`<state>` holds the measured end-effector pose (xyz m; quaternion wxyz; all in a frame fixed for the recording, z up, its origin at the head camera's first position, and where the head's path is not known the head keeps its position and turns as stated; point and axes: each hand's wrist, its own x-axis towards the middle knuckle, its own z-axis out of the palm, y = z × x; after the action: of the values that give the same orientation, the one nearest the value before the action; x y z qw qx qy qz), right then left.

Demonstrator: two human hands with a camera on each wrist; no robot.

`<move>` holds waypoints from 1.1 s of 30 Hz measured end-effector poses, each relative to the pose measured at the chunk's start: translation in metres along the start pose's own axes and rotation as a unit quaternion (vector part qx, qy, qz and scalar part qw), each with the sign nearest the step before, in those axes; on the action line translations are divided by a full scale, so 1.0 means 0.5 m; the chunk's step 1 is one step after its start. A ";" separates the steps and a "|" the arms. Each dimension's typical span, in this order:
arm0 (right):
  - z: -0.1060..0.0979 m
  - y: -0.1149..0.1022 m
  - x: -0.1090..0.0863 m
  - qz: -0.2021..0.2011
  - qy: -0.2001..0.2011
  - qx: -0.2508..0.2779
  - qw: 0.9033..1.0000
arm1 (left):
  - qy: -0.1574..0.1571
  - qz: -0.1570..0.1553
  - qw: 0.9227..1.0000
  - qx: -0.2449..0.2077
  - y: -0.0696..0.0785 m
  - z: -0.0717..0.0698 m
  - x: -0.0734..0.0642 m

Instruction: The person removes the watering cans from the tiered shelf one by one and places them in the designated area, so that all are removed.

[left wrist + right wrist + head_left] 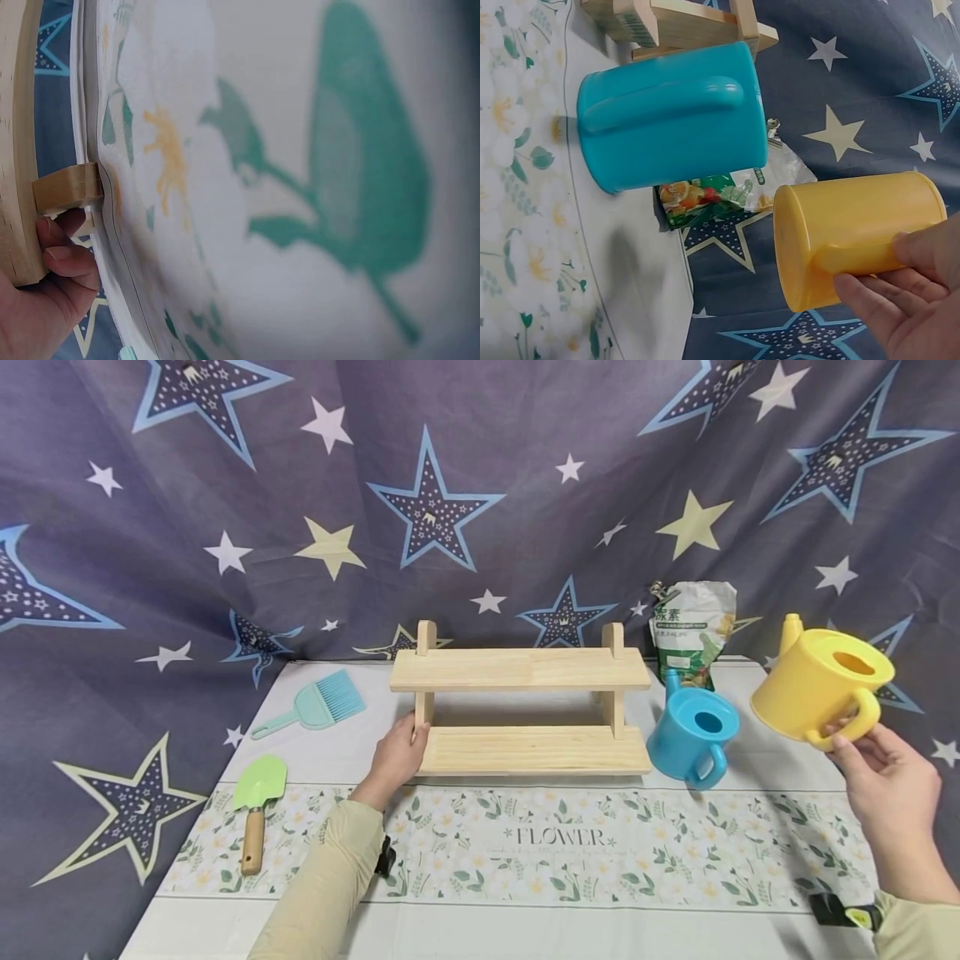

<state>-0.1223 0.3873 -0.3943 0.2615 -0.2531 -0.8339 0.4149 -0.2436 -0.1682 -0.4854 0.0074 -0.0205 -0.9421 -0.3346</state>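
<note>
A two-tier wooden shelf [525,752] stands at the back middle of the table in the head view. My left hand [398,750] grips its left end, at the lower board beside the upright. Close up in the left wrist view, curled fingers [71,255] lie against the wood. On the right, my right hand [896,781] holds a yellow watering can [802,681] by its handle, raised above the table. A blue watering can [678,743] stands between the shelf and the yellow one. The right wrist view shows the yellow can's side and base.
Behind the blue can leans a white-and-green bag [693,627] with a clip on top. To the left lie a light-blue brush [315,710] and a green trowel [258,785] with a wooden handle. A star-patterned cloth [487,468] hangs behind the table.
</note>
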 end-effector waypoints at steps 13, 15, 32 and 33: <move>0.007 0.024 -0.008 -0.018 -0.024 -0.016 0.999 | 0.002 0.004 1.000 0.003 0.000 -0.001 0.001; 0.009 0.029 -0.009 -0.025 -0.030 -0.007 0.999 | 0.001 0.003 1.000 0.003 0.000 -0.001 0.000; 0.026 0.061 -0.013 -0.009 -0.069 0.005 0.998 | 0.001 -0.001 1.000 -0.004 0.006 -0.006 -0.003; 0.027 0.064 -0.013 -0.011 -0.073 0.019 0.997 | 0.000 -0.001 1.000 -0.003 0.007 -0.006 -0.004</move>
<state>-0.1196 0.3928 -0.4291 0.2095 -0.2080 -0.8454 0.4452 -0.2417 -0.1677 -0.4809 0.0068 -0.0194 -0.9410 -0.3378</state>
